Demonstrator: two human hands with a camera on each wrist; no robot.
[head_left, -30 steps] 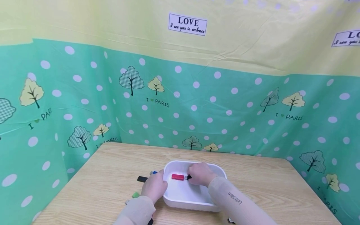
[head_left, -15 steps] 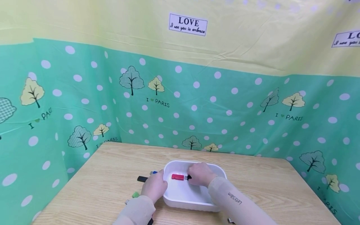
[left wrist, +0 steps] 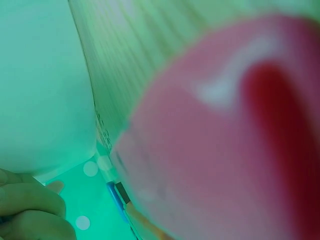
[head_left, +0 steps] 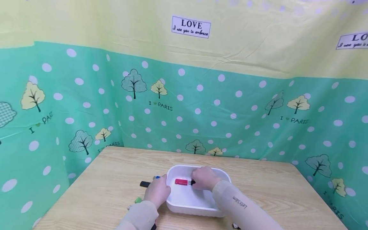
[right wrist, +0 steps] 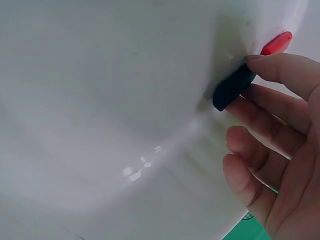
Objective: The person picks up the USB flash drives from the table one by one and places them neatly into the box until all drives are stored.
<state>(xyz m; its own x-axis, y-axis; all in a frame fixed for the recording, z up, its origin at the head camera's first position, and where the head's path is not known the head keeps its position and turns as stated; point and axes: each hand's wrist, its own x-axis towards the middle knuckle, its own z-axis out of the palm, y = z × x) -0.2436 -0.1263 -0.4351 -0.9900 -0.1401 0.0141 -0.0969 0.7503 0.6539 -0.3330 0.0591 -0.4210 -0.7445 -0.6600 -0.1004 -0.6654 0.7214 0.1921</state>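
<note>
Inside a white plastic bin (head_left: pixel 195 210) on the table, my right hand (head_left: pixel 205 179) pinches a dark USB flash drive (right wrist: pixel 234 87) between thumb and fingers, low over the bin floor. Its metal plug points left toward a red USB flash drive (head_left: pixel 181 182) that lies on the bin floor. My left hand (head_left: pixel 158 191) grips the bin at its left side; its fingers (left wrist: pixel 32 210) are curled in the left wrist view, beside the bin's outer wall. A large pink-red blurred shape (left wrist: pixel 200 130) fills much of that view, close to the camera.
Left of the bin on the wooden table (head_left: pixel 126 163) lie a blue drive (head_left: pixel 156 177), a black drive (head_left: pixel 145 184) and a green one (head_left: pixel 138 200). Another small item (head_left: pixel 235 226) sits at the front right, partly behind my right sleeve. A patterned curtain (head_left: pixel 172 127) hangs behind.
Both hands, the bin and the drives keep their places. Only the head view tilts very slightly.
</note>
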